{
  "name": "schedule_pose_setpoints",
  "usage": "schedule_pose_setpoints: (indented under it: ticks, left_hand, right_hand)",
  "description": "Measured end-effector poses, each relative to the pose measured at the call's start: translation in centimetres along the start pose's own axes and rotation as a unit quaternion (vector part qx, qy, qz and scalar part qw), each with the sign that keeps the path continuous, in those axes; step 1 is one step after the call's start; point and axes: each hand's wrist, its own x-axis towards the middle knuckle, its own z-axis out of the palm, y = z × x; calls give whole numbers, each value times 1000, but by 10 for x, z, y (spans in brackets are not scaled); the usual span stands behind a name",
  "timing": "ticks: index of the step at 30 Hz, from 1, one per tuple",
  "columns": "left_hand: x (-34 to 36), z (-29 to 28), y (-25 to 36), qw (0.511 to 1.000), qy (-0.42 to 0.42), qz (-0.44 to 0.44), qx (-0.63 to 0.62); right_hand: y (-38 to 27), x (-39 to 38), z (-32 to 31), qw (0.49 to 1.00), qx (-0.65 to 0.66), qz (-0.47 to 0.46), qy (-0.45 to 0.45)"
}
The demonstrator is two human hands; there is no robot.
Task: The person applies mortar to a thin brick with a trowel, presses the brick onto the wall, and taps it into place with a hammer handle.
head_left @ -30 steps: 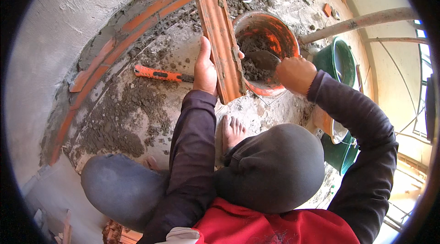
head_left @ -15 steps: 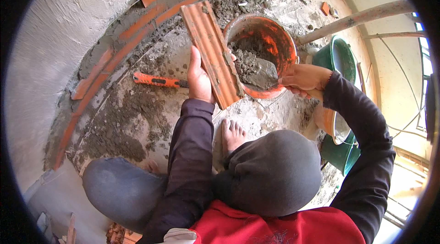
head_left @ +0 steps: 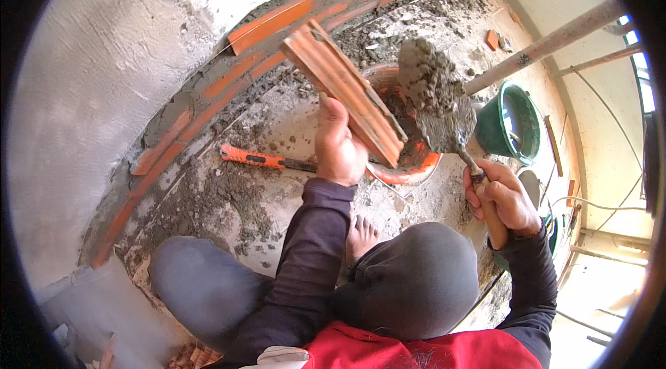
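Two holds | left grip wrapped around brick, seemingly steadying it | right grip tight on trowel bearing mortar | bucket beyond both, presumably for reach

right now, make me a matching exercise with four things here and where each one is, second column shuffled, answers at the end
Things
1. ridged brick
2. trowel
3. orange-handled tool
4. orange bucket

Places
A. lying on the floor
B. in the right hand, loaded with mortar
C. partly hidden behind the brick and trowel
D. in the left hand

Pairs: 1-D, 2-B, 3-A, 4-C
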Motion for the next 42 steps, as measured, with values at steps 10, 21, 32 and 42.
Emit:
schedule_pose_setpoints:
  ticks: [10,21,32,42]
  left_hand:
    - [-20,32,-43,985,-37,-126,-110]
    - [-13,11,-36,990,-32,-116,-66]
    - [-12,4,-26,989,12,-145,-8]
    - [-6,2,-5,973,-87,-189,-102]
  right_hand:
    - [5,19,39,905,-324,-249,116]
    - [17,4,29,887,-369,-254,115]
    - [-19,-8,2,995,-87,28,-33]
    - [4,-17,-18,992,-95,-44,69]
